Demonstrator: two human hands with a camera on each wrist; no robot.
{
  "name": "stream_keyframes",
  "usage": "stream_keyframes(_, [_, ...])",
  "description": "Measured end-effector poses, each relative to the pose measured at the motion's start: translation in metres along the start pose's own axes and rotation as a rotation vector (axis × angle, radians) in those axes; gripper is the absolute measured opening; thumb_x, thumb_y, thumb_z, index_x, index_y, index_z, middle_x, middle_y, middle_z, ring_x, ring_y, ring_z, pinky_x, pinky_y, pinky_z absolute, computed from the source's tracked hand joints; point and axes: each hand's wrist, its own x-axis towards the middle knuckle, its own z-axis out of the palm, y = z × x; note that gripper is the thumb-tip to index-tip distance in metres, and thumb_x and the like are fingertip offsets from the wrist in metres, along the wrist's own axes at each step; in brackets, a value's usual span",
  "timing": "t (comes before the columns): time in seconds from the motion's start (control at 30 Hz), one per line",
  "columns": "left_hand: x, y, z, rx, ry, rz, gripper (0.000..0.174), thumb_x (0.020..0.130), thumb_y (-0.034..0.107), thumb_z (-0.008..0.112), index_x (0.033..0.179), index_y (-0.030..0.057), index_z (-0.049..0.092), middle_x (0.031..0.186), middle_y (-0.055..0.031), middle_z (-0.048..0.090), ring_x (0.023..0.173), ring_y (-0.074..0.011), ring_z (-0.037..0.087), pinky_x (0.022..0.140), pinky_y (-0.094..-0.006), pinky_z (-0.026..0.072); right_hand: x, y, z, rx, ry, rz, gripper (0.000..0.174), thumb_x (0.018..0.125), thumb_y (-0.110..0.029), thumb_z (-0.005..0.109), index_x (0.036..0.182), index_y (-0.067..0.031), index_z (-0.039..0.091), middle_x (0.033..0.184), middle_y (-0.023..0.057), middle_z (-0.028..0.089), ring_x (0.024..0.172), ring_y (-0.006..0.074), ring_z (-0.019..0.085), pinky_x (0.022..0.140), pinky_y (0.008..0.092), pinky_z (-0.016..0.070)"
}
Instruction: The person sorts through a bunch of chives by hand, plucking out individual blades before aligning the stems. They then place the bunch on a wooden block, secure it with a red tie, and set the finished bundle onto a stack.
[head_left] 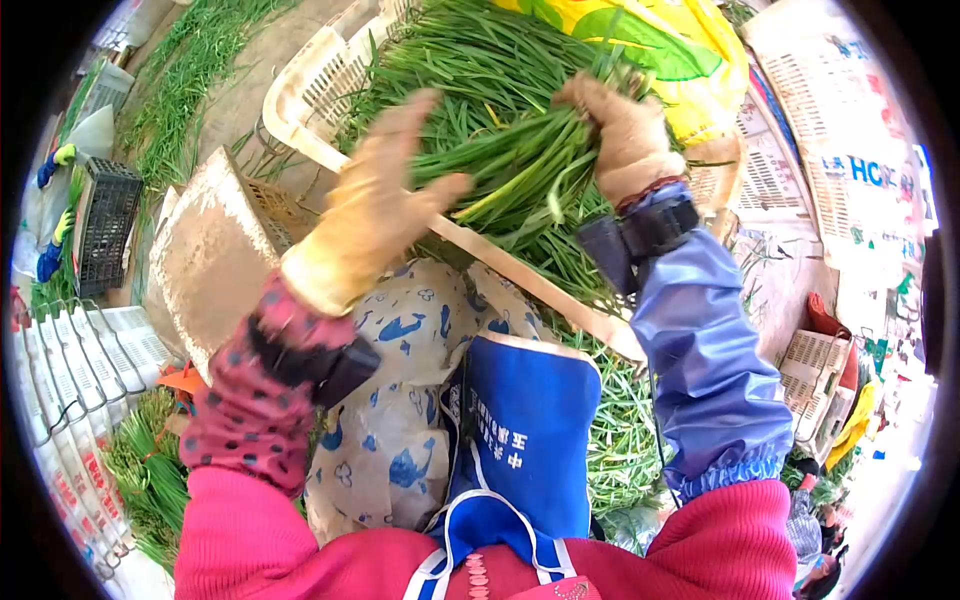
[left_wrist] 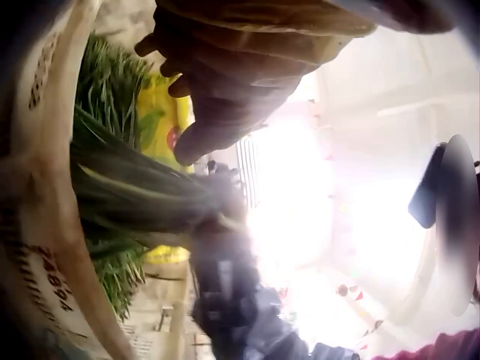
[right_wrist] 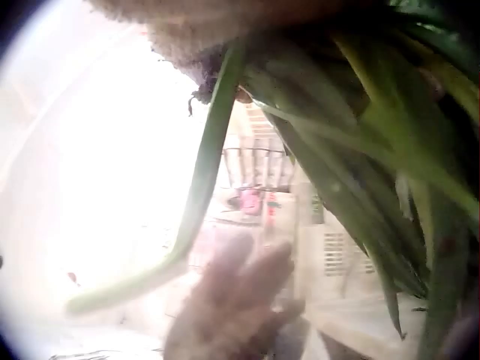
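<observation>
My gloved left hand is raised over the near rim of a white plastic crate, its fingers straight and spread, holding nothing. My right hand, in a tan glove, grips a bunch of chives near one end. The long green leaves of that bunch trail left across the crate, above more chives piled in it. From the left wrist, the bunch stretches sideways from the right hand, below the left glove. Close leaves fill the right side of the right wrist view.
A yellow plastic bag lies at the crate's far right. Loose greens cover the floor at upper left, near a black crate. Tied bundles lie at lower left. A blue bag-like cloth hangs over my lap.
</observation>
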Motion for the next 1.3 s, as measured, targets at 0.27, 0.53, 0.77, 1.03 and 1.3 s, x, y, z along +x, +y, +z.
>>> stream_keyframes(0.27, [-0.152,0.005,-0.082,-0.331,-0.033,-0.290,0.055,0.087,0.018,0.074,0.132,-0.0027,0.051,0.129,-0.0141,0.060,0.121,-0.0225,0.055,0.104,-0.0355,0.0434,-0.075,-0.233,-0.096,-0.771,-0.218,-0.480,0.026,0.094,-0.025,0.063,0.106,-0.0024,0.067,0.095,0.0079,0.071,0.083,0.0205,0.067,0.076,0.0331,0.0546])
stream_keyframes(0.53, [-0.220,0.115,-0.084,-0.439,-0.715,-0.123,0.049,0.089,0.020,0.074,0.131,0.0044,0.054,0.114,-0.0101,0.064,0.109,-0.0172,0.060,0.096,-0.0301,0.0472,-0.213,-0.339,-0.238,-0.884,0.398,-0.137,0.034,0.088,-0.032,0.072,0.102,-0.0005,0.071,0.095,0.0082,0.071,0.078,0.0170,0.066,0.072,0.0310,0.0516])
stream_keyframes(0.77, [-0.237,0.192,-0.028,-1.279,-1.361,-0.176,0.080,0.086,0.016,0.078,0.150,0.0061,0.031,0.137,-0.0113,0.054,0.126,-0.0185,0.051,0.104,-0.0328,0.0430,-0.310,-0.301,-0.200,-0.337,0.536,-0.594,0.029,0.081,-0.008,0.078,0.105,0.0045,0.069,0.090,0.0065,0.070,0.073,0.0138,0.063,0.069,0.0260,0.0514])
stream_keyframes(1.03, [-0.202,0.247,0.015,-1.941,-0.785,-0.203,0.075,0.097,0.054,0.050,0.154,0.0135,0.023,0.153,-0.0136,0.038,0.140,-0.0278,0.038,0.110,-0.0502,0.0388,-0.321,-0.216,-0.043,0.295,0.051,-0.904,0.025,0.089,-0.006,0.066,0.114,-0.0066,0.061,0.103,0.0080,0.066,0.100,0.0280,0.063,0.090,0.0450,0.0500])
stream_keyframes(1.3, [-0.198,0.149,-0.090,-2.163,0.097,-0.097,0.055,0.095,0.041,0.062,0.131,-0.0001,0.052,0.122,-0.0164,0.063,0.115,-0.0297,0.061,0.104,-0.0449,0.0477,-0.352,-0.117,0.104,0.708,-0.279,-0.651,0.036,0.079,-0.002,0.074,0.104,-0.0105,0.050,0.088,0.0046,0.058,0.091,0.0278,0.061,0.099,0.0556,0.0445])
